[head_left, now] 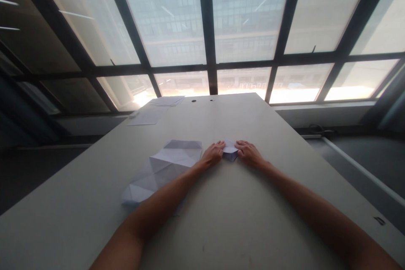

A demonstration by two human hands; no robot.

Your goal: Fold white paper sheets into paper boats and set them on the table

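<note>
A small piece of folded white paper (230, 148) lies on the white table, its near side raised in a fold. My left hand (214, 152) is at its left edge, with the fingertips on the paper. From the other side my right hand (249, 152) holds the right edge, fingers bent over it. Both thumbs are mostly hidden. Beside my left forearm is a larger creased sheet of paper (177, 156), its folds standing up from the table and part of it covered by the arm.
Flat sheets of paper (145, 117) lie at the table's (284, 168) far left. Near the far edge is a dark round hole (194, 101). A small dark mark (379, 220) sits at the right edge. Large framed windows (209, 29) stand beyond the table.
</note>
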